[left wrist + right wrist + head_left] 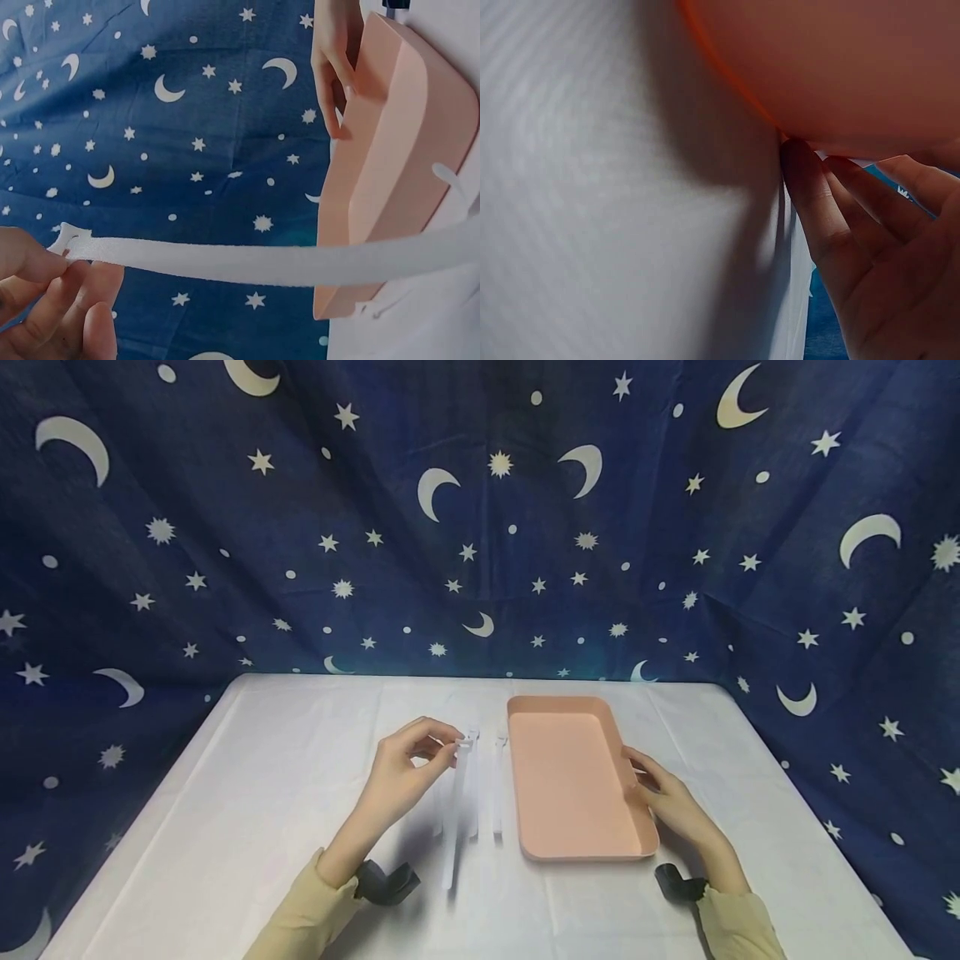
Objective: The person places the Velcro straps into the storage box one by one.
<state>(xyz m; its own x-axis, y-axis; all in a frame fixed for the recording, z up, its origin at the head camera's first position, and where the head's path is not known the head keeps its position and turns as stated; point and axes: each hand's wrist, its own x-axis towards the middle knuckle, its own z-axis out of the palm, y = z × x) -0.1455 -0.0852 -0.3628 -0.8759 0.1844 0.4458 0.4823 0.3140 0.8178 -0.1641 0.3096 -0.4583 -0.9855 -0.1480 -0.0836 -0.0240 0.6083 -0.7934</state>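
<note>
Pinching one end of a white strip (454, 818) near lower centre, the left hand (399, 770) is left of the pink tray (577, 777); the right hand (670, 793), fingers loosely extended, touches its right edge.

Matt plastic, creased cloth

We see a smooth, matt pink tray (578, 777), apparently plastic, and white strips (454, 810) with a dull, plastic-like finish. The tablecloth (315, 743) is creased fabric; we find the star-and-moon backdrop (517, 489) and beige sleeves (303, 906) matt cloth.
</note>
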